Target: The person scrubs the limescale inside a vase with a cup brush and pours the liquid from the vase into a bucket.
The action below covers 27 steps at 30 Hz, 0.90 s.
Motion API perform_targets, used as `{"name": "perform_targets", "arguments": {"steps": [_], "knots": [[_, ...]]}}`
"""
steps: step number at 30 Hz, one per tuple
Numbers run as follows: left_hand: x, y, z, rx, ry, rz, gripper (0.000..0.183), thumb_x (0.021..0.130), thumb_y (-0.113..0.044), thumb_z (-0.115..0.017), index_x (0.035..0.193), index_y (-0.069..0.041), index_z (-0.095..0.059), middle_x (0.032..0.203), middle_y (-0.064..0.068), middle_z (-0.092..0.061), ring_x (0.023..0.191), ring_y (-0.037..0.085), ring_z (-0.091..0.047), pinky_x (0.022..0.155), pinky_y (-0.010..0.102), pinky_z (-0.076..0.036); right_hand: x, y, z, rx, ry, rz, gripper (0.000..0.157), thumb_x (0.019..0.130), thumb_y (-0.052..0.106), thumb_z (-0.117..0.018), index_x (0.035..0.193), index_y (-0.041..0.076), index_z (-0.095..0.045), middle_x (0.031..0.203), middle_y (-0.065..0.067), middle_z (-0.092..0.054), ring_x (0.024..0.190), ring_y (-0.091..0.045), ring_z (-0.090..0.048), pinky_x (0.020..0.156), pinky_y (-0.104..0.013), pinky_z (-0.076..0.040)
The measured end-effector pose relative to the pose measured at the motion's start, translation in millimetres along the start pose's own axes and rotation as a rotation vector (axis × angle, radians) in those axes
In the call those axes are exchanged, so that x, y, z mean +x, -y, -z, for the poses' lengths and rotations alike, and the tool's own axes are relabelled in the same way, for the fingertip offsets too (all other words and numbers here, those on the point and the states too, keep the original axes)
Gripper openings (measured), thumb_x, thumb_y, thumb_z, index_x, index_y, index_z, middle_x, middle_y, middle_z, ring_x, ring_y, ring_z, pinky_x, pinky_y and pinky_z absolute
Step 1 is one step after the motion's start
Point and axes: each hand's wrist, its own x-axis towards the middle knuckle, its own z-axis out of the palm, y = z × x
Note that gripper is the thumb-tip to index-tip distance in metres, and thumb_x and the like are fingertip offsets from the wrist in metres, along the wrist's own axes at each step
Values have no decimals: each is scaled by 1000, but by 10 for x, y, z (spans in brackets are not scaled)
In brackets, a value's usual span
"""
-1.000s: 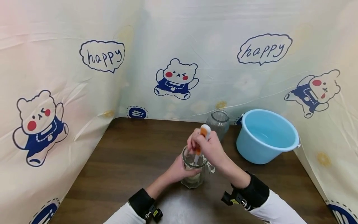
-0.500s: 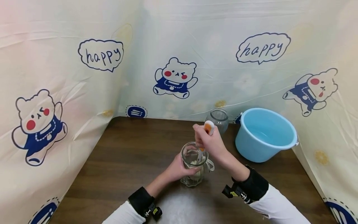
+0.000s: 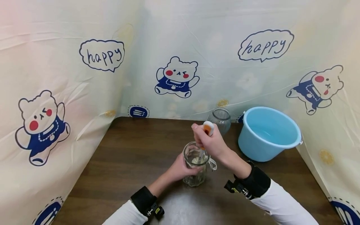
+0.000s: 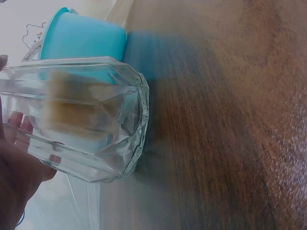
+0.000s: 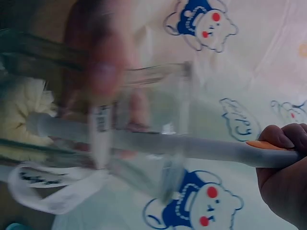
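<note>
brush (image 5: 218,149) and right hand (image 3: 211,141) have shifted right over the glass jar (image 3: 196,180) since a second ago. the left hand (image 3: 180,169) grips that jar at the table's (image 3: 135,150) middle; the right squeezes the brush handle. hard pushing could tip the jar if the left slips. behind: another jar (image 3: 221,120), blue bucket (image 3: 257,148).

Two jars (image 3: 196,180) (image 3: 221,121), one brush (image 5: 211,149), one bucket (image 3: 254,145)
</note>
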Motion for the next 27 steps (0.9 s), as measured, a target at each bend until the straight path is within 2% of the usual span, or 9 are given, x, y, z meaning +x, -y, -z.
{"name": "perform_targets", "arguments": {"steps": [2, 4, 9, 12, 14, 18, 21, 25, 27], "knots": [[17, 7, 3, -2, -5, -15, 74, 80, -9, -86, 143, -10, -47, 131, 11, -65, 115, 30, -66, 102, 50, -53, 6, -42, 16, -12, 5, -34, 51, 108, 25, -51, 62, 4, -43, 54, -1, -39, 45, -20, -35, 45, -32, -35], [29, 10, 7, 3, -10, -25, 74, 80, -9, -86, 143, -10, -47, 131, 11, -65, 116, 30, -66, 102, 51, -53, 25, -41, 36, -6, 6, -16, 52, 108, 24, -51, 61, 4, -42, 54, -2, -38, 45, -21, -35, 44, -32, -34], [33, -4, 19, 23, -11, -7, 78, 77, -9, -88, 143, -8, -47, 132, 7, -64, 117, 20, -64, 105, 36, -51, 113, 92, 80, 86, 18, 159, 52, 107, 23, -50, 58, 8, -39, 51, -5, -33, 40, -27, -29, 39, -37, -27], [30, -18, 23, 25, -6, 2, 79, 76, -9, -88, 143, -7, -47, 132, 7, -64, 118, 19, -64, 106, 33, -50, 142, 149, 82, 129, 22, 224, 52, 107, 20, -50, 57, 9, -39, 49, -5, -32, 38, -26, -27, 37, -39, -25], [27, -20, 24, 31, -1, 10, 79, 77, -10, -87, 144, -8, -46, 132, 8, -64, 118, 21, -64, 106, 34, -50, 129, 118, 76, 124, 19, 225, 52, 107, 19, -50, 57, 9, -40, 49, -5, -33, 38, -23, -28, 37, -37, -26], [0, -8, 20, 40, 12, 24, 76, 80, -14, -86, 144, -12, -45, 133, 11, -64, 117, 23, -65, 104, 37, -52, 69, -70, 47, 67, -8, 161, 52, 108, 19, -50, 58, 7, -43, 50, -5, -36, 39, -24, -32, 37, -38, -28], [-22, -104, 12, 11, 21, 39, 75, 81, -10, -84, 145, -7, -44, 132, 17, -64, 117, 32, -65, 103, 48, -52, 44, -192, 31, 20, -41, 130, 51, 108, 20, -51, 59, 5, -45, 50, -6, -38, 39, -29, -33, 37, -41, -29], [-17, -103, 12, -1, 15, 41, 77, 80, -8, -85, 145, -4, -44, 132, 17, -64, 117, 32, -65, 105, 49, -51, 78, -139, 24, 38, -55, 196, 49, 107, 12, -48, 58, 6, -42, 49, -5, -36, 38, -28, -31, 35, -38, -29], [3, -6, 13, 11, 8, 23, 78, 79, -11, -86, 145, -7, -45, 132, 13, -65, 117, 24, -66, 105, 40, -51, 121, -51, 33, 71, -53, 250, 48, 106, 9, -47, 58, 6, -40, 48, -4, -34, 36, -26, -30, 35, -38, -27]]}}
